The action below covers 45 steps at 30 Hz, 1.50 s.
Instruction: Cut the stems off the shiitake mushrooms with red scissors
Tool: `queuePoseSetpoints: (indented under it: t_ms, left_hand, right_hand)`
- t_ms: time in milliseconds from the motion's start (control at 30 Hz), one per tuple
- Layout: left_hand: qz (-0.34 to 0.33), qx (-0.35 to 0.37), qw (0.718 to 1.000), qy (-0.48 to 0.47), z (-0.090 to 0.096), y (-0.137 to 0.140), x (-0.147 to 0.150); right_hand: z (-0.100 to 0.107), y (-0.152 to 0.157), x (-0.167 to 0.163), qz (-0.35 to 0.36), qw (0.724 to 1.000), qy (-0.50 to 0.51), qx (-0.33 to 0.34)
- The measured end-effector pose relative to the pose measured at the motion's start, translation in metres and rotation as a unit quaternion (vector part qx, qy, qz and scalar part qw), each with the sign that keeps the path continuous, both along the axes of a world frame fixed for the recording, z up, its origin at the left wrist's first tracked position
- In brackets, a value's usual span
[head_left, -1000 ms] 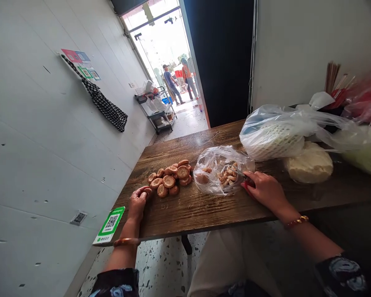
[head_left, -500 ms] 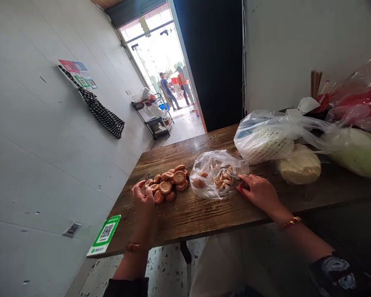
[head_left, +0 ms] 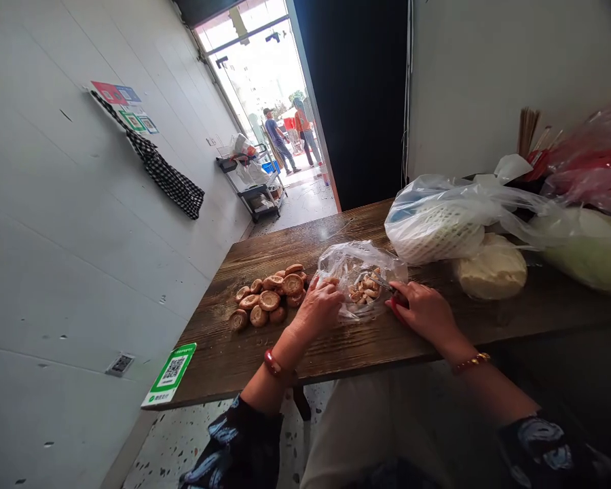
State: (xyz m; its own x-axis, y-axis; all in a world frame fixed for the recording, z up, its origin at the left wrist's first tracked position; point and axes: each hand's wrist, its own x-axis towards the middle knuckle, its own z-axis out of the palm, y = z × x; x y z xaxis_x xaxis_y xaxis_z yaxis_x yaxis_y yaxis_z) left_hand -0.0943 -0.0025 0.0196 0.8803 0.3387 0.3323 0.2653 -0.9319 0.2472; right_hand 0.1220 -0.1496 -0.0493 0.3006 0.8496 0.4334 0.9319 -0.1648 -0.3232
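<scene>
My left hand [head_left: 324, 299] is at the left side of a clear plastic bag [head_left: 354, 252], its fingers curled down into the plastic. Whatever lies under those fingers is hidden. In my right hand [head_left: 421, 307] is a pair of scissors [head_left: 398, 299] with red handles. The blades point left over cut mushroom pieces [head_left: 366, 288] in the bag. Left of the bag, several whole brown mushroom caps [head_left: 269, 300] lie in a heap, most with their undersides up.
On the wooden table [head_left: 285, 356] stands a green QR code card [head_left: 172, 373] at the left corner. Bagged produce [head_left: 438, 224] and a pale round vegetable [head_left: 493, 268] sit to the right. A cart [head_left: 257, 183] and two people are near the doorway beyond.
My left hand has moved right, from beside the mushroom heap to the bag. It now covers the spot where a whole mushroom showed in the bag. My right hand still holds the scissors.
</scene>
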Motion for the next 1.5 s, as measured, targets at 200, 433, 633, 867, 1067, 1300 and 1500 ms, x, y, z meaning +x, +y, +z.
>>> queuePoseSetpoints:
  t_ms: [200, 433, 633, 867, 1067, 1300, 1500]
  left_hand:
    - [0.026, 0.072, 0.988, 0.131, 0.021, -0.007, -0.044]
    - [0.22, 0.125, 0.929, 0.27, 0.043, -0.02, -0.045]
    - [0.218, 0.15, 0.944, 0.196, 0.04, -0.01, -0.007]
    - [0.226, 0.109, 0.95, 0.183, 0.028, 0.018, 0.009]
    - [0.191, 0.039, 0.963, 0.184, 0.016, 0.039, 0.011]
    - [0.167, 0.016, 0.976, 0.14, 0.003, 0.051, 0.023]
    - [0.158, 0.022, 0.985, 0.061, 0.0, 0.042, 0.032]
  right_hand:
    - [-0.001, 0.0, 0.002, 0.002, 1.0, -0.004, 0.001]
    - [-0.009, 0.002, 0.003, 0.007, 0.999, -0.013, 0.032]
    - [-0.007, 0.0, 0.002, 0.008, 1.0, -0.011, 0.025]
    - [-0.005, 0.001, 0.003, 0.012, 0.999, 0.0, 0.034]
    - [-0.008, 0.003, 0.004, -0.017, 0.999, 0.009, 0.044]
    - [-0.008, 0.004, 0.004, -0.028, 0.998, 0.007, 0.053]
    - [-0.011, 0.005, 0.007, -0.056, 0.996, 0.019, 0.074]
